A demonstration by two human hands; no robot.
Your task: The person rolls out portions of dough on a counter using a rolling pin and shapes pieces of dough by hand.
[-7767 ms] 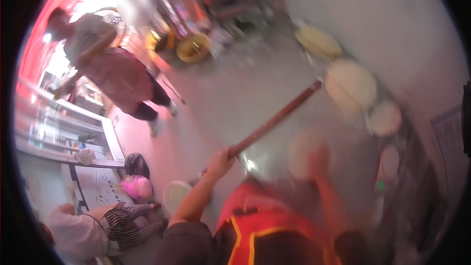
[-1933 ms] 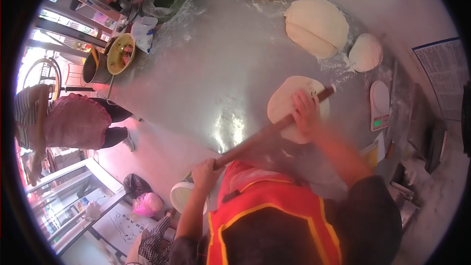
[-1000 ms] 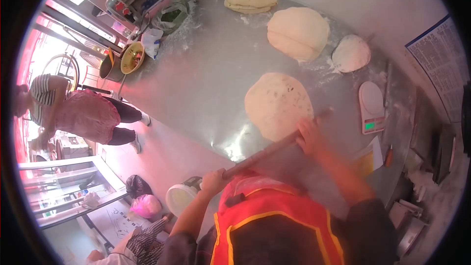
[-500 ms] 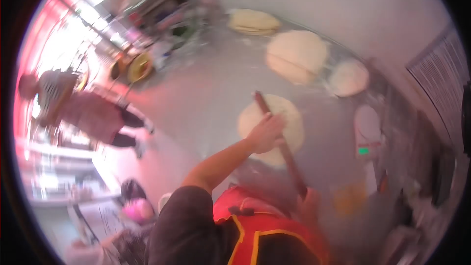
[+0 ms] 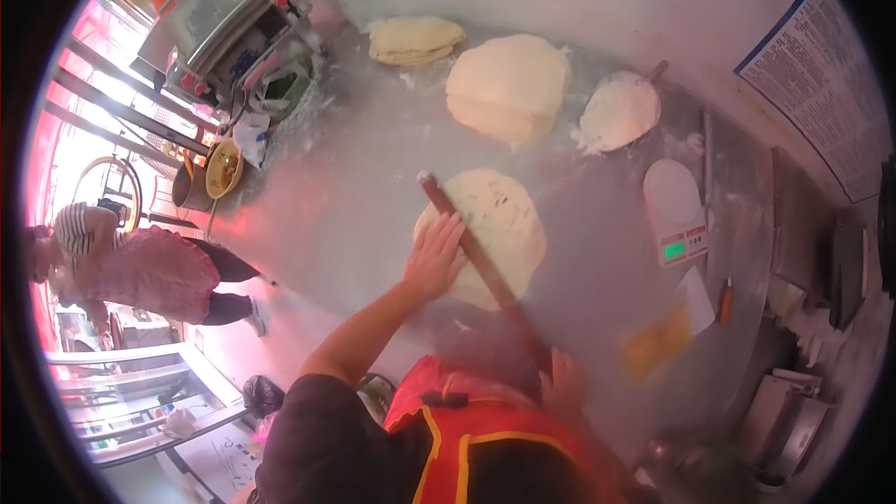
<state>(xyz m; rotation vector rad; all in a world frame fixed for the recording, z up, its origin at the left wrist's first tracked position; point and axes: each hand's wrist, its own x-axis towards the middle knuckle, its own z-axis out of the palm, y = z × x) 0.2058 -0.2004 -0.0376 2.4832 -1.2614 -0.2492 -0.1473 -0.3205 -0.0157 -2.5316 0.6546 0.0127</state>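
A round, flat sheet of dough (image 5: 499, 215) with dark green flecks lies on the grey worktop, near its middle. Across its left part runs a dark reddish-brown rolling pin (image 5: 481, 261), slanting from upper left to lower right. My left hand (image 5: 436, 255) rests on the upper half of the pin with its fingers stretched out flat. At the pin's lower end, close to my red apron (image 5: 467, 429), my right hand (image 5: 563, 385) is closed around it, slightly blurred. Part of the dough's left edge is hidden by my left hand and the pin.
Behind lie folded dough (image 5: 415, 41), a large dough piece (image 5: 509, 87) and a smaller floury one (image 5: 621, 112). A white scale (image 5: 674, 210) with a green display stands at right, near a yellow scraper (image 5: 658, 341). A person in an apron (image 5: 154, 271) stands at left.
My view has turned, so the worktop things appear shifted left. My left hand has slid from over the pin's middle to its left side, fingers now straighter. The pin still lies across the dough.
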